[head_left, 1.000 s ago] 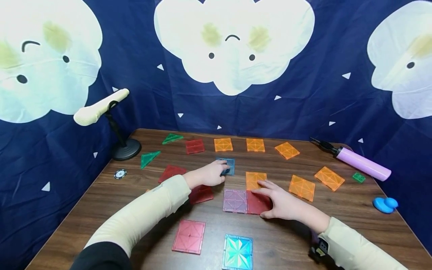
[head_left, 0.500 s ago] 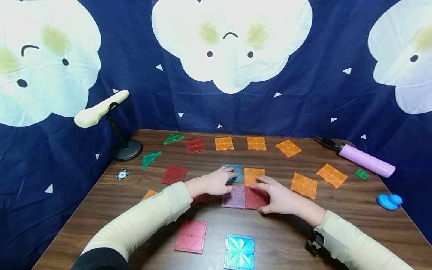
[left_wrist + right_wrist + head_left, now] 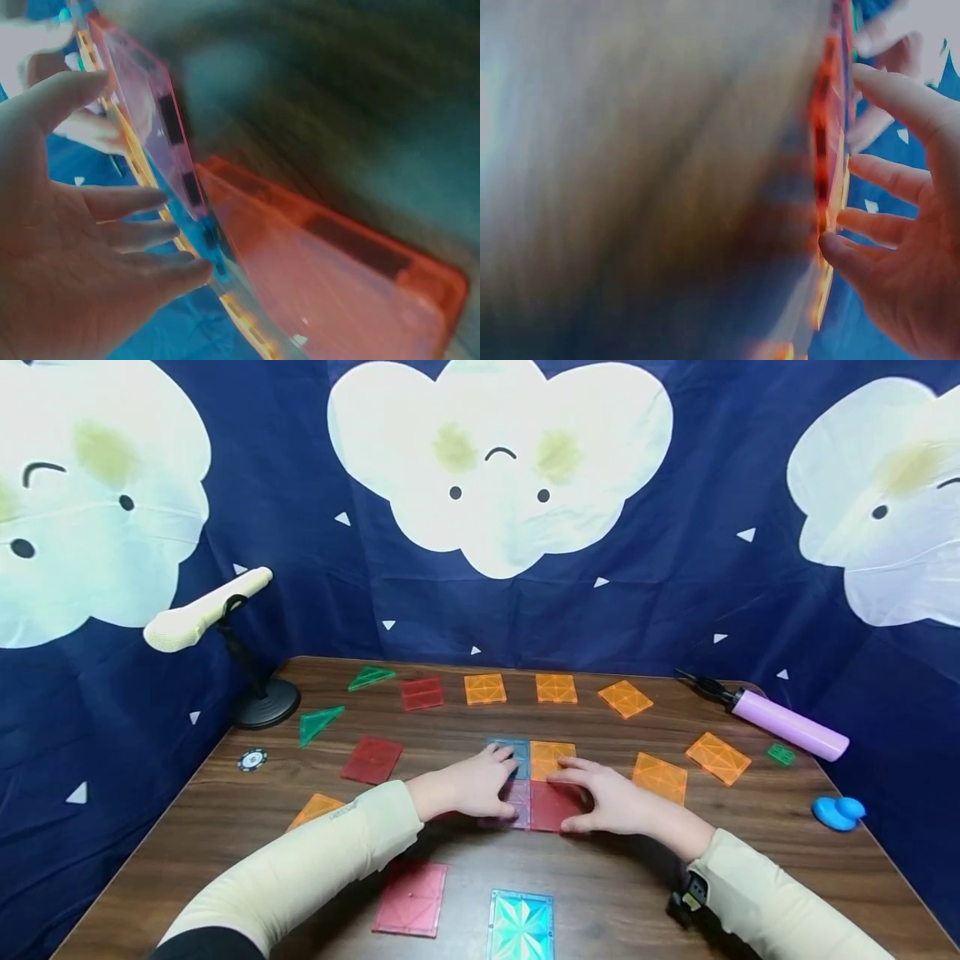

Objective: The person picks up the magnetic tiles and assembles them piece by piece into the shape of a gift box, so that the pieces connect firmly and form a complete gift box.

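Observation:
Four square translucent tiles lie edge to edge as a two-by-two block in the head view: blue [image 3: 520, 762] back left, orange [image 3: 552, 754] back right, purple [image 3: 522, 795] front left, red [image 3: 551, 806] front right. My left hand [image 3: 474, 783] rests its fingers over the blue tile and its thumb at the purple one, fingers only slightly bent. My right hand [image 3: 613, 797] spreads across the red tile's right side, fingertips at the orange tile and thumb near the red tile's front edge. Both wrist views show relaxed, spread fingers along the tile edges.
Loose orange, red and green tiles surround the block, including a red tile [image 3: 372, 760] to its left. A pink tile [image 3: 411, 900] and a shiny turquoise tile [image 3: 521, 927] lie in front. A black stand [image 3: 262, 702], purple pump [image 3: 791, 724] and blue knobbed piece [image 3: 838, 813] sit farther out.
The left hand has brought the blue tile nearer and to the right, against the orange and purple tiles. The right hand has stayed at the red and orange tiles.

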Demonstrator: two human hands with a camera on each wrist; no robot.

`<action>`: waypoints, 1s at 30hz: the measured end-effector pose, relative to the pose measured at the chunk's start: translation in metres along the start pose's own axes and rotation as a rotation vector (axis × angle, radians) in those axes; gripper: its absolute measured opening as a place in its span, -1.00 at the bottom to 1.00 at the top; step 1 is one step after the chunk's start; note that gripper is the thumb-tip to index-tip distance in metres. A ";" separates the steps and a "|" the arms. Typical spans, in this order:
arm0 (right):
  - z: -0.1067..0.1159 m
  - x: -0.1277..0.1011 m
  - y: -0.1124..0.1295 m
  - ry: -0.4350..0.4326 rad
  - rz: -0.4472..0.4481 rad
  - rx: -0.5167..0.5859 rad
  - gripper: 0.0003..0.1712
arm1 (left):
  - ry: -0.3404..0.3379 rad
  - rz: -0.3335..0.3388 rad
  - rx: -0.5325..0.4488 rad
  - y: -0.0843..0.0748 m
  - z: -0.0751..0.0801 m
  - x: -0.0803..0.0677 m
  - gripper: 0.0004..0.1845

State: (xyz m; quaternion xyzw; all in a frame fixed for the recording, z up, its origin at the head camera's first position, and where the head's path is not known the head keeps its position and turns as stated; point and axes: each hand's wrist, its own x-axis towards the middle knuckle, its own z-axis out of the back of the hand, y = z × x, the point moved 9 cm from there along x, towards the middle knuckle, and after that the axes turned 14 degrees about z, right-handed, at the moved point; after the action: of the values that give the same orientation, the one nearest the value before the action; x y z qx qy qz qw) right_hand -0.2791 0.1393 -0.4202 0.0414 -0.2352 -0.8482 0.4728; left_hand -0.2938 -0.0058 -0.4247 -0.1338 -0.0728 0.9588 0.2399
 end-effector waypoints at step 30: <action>0.044 -0.036 -0.068 -0.079 -0.064 -0.123 -0.47 | -0.057 -0.114 0.076 -0.022 -0.007 -0.001 -0.17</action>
State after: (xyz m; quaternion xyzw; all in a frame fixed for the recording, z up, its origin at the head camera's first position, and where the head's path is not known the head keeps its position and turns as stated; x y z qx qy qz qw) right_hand -0.3260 0.2146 -0.4161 -0.0138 -0.1998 -0.8766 0.4376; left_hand -0.2814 0.0140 -0.4270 -0.0930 -0.0506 0.9490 0.2969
